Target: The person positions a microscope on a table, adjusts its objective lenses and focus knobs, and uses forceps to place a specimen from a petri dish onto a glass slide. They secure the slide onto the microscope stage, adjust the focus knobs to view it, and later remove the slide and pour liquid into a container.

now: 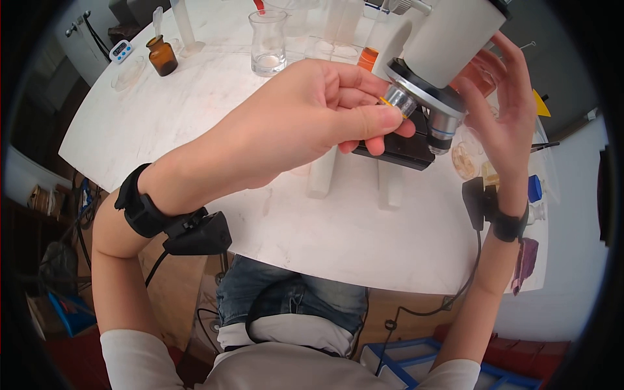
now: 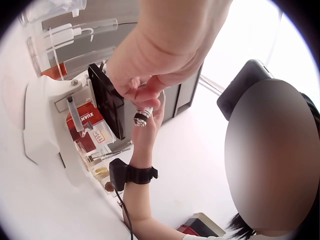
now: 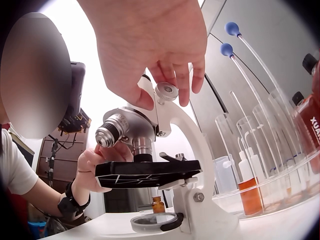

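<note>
A white microscope stands tilted, its objective turret toward the person. My left hand pinches a silver objective lens with a yellow ring between thumb and fingers. A second objective with a blue ring points downward beside it. My right hand is at the far side of the microscope's head. In the right wrist view its thumb and fairly straight fingers straddle the focus knob. Below the lenses lies the black stage; in the left wrist view, fingers hide much of the turret.
Left of the microscope stand a glass beaker, a brown bottle with a dropper and a small timer. A rack with glass tubes and blue-bulbed droppers is close behind. A red box lies beyond the stage.
</note>
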`<state>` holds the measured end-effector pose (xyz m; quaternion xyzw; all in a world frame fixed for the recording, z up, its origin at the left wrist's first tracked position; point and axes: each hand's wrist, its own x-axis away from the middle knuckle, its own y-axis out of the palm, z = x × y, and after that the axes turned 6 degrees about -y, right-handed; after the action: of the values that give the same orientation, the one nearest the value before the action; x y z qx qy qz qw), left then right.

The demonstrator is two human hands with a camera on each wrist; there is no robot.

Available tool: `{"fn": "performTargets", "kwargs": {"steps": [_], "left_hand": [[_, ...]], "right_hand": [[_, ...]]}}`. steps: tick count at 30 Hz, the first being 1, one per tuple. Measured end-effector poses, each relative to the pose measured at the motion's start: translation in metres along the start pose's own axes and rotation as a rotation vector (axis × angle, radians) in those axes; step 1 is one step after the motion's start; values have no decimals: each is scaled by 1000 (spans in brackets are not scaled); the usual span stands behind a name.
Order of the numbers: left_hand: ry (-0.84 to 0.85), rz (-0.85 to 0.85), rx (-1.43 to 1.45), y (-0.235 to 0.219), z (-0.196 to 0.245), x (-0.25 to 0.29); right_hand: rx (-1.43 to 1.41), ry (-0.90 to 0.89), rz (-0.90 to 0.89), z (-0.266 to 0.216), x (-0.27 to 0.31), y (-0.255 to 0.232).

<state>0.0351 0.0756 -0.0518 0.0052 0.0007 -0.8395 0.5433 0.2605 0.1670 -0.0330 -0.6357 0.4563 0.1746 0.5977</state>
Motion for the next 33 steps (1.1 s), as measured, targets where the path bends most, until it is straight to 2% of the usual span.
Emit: {"fn": "performTargets", "kwargs": {"steps": [5,7,8,9,14,19,22,24,25,27,30,31,32,33], "left_hand": [[13,121,-3,6,-3,1],[-21,82,-10,4,1,1],[-56,44,-17,2,2,1],[-58,43,-18,2,2,0],[-16,111,-28,3,-2,-2],[4,92,21,5,4,0],[20,101,29,4,4,-1],[30,124,33,1,2,-3],[38,133,28,-3,1,-4],[46,141,23,-9,0,-5],[141,201,-88,-17,0,-5],[143,200,-90,-19,0,-5],[156,232,-142,-22,0,-6],[168,264,-193,-24,0,-6]], "right_hand": [[31,7,9,-1,0,1],[38,20,-5,2,-1,0],[53,-31,2,4,-1,0],[66,-80,9,5,0,1],[25,-49,4,2,-1,2],[50,-76,10,3,-1,2],[52,-64,-3,1,-2,1],[-76,89,-6,-1,-2,1],[-75,87,-4,1,-2,1],[113,-102,39,8,-4,2],[93,-106,67,9,-4,5],[95,-107,69,35,-3,4],[-190,-116,56,80,-1,0],[-474,-121,39,81,-9,4]]}}
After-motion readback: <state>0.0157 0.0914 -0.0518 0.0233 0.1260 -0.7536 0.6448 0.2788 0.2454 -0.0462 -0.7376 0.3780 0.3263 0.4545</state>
